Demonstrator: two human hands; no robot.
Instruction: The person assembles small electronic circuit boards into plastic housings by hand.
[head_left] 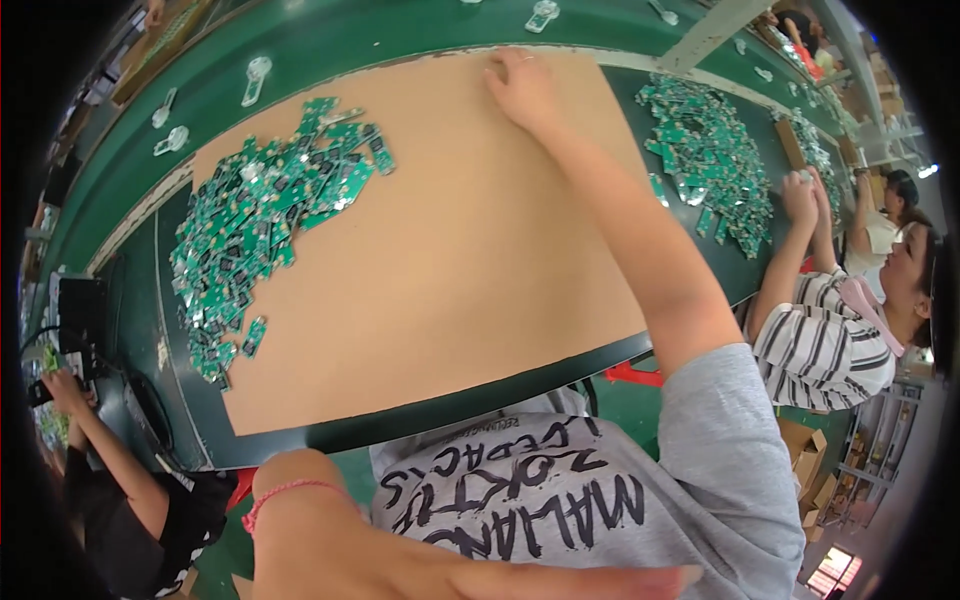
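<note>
My left hand [400, 568] looms large at the lower edge, close to the camera, with a pink cord bracelet at the wrist. One finger stretches out to the right, touching nothing in view; its other fingers are cut off or hidden. My right hand [523, 88] reaches across a flat brown cardboard sheet [450, 270] and rests at its far edge. Its fingers lie apart over that edge, with a ring on one. On the sheet's left side lies a spread heap of small green circuit boards [250, 215], away from both hands.
Another heap of green circuit boards [705, 150] lies on the dark green table to the right. Beyond the sheet, a green conveyor belt [340, 45] carries white handheld pieces [257, 80]. One person [830, 330] sits at right; another person's arm [115, 450] is at left.
</note>
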